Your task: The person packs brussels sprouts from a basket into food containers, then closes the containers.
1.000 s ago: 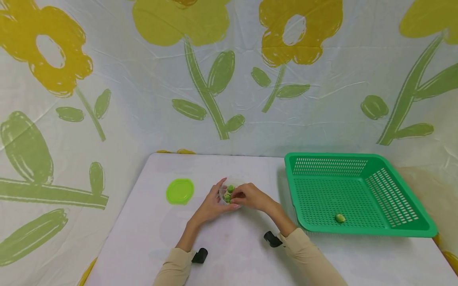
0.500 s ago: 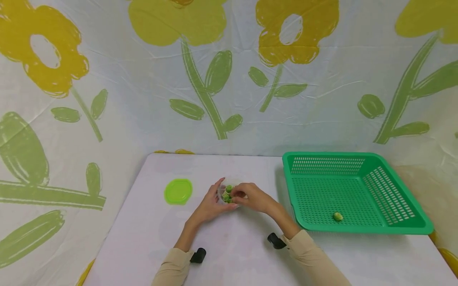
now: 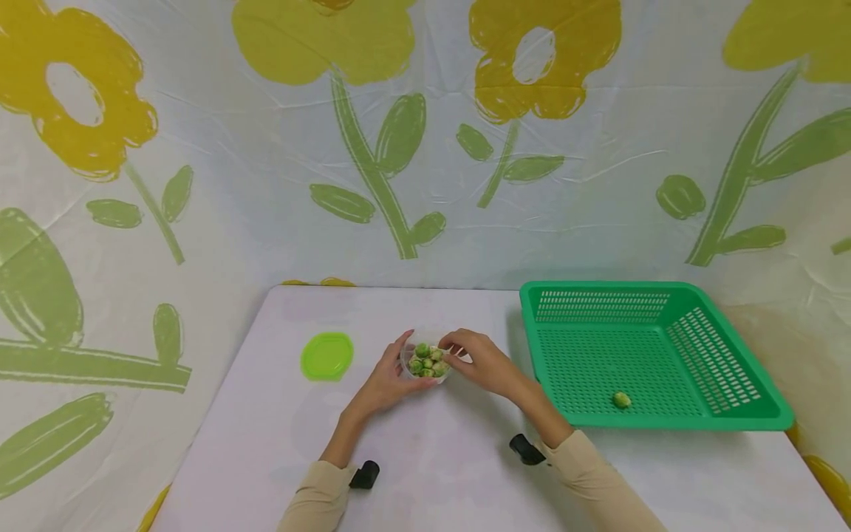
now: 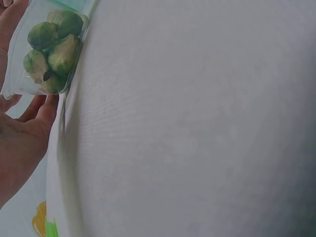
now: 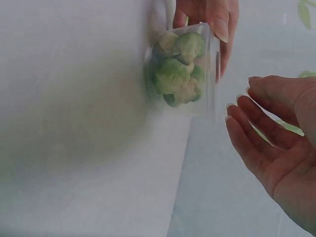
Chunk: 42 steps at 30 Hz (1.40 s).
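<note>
My left hand holds a clear plastic container on the white table, its thumb and fingers spread round the side. Several Brussels sprouts fill the container and show through its wall in both wrist views. My right hand is just right of the rim in the head view. In the right wrist view, its bent fingers hang apart from the container, and nothing lies between them and the thumb. One more Brussels sprout lies in the green plastic basket at the right.
A lime-green lid lies flat on the table, left of the container. The large basket takes up the table's right side. Behind the table hangs a flower-printed cloth.
My right hand has drawn back from inside the container to the right of its rim, leaving the sprouts in fuller view. The left hand keeps its hold. The head view has shifted slightly.
</note>
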Available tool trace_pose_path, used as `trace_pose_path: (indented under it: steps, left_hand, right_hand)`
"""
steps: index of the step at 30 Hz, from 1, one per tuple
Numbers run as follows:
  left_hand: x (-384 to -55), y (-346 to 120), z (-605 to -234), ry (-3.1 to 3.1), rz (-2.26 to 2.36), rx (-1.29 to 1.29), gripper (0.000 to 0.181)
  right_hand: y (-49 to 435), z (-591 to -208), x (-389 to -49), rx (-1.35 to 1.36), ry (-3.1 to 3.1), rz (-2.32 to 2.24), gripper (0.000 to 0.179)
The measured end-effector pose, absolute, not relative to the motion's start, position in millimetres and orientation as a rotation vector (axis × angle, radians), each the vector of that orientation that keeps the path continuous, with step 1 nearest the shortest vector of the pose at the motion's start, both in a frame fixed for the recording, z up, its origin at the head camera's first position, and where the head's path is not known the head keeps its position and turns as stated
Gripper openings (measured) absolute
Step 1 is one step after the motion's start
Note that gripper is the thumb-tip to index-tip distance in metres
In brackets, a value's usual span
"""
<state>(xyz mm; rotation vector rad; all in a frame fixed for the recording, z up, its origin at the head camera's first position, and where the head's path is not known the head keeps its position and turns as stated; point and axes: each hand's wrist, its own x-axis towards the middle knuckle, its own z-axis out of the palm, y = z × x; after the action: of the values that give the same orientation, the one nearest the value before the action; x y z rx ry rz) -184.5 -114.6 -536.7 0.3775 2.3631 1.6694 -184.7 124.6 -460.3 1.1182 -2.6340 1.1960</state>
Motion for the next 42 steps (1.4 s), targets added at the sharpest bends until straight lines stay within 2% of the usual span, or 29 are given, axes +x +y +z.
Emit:
trace_pose_path:
  steps: [17, 42]
  left_hand:
    - [-181.9, -114.3, -535.8, 2.388, 1.651, 0.34, 0.107]
    - [-184.4, -113.7, -539.4, 2.379, 1.675, 0.373, 0.107]
  right_hand:
    - [154.5, -448.9, -176.5, 0.913, -2.576, 1.093, 0.014]
    - [224.6, -441.1, -163.0, 0.689, -2.462, 1.01, 0.019]
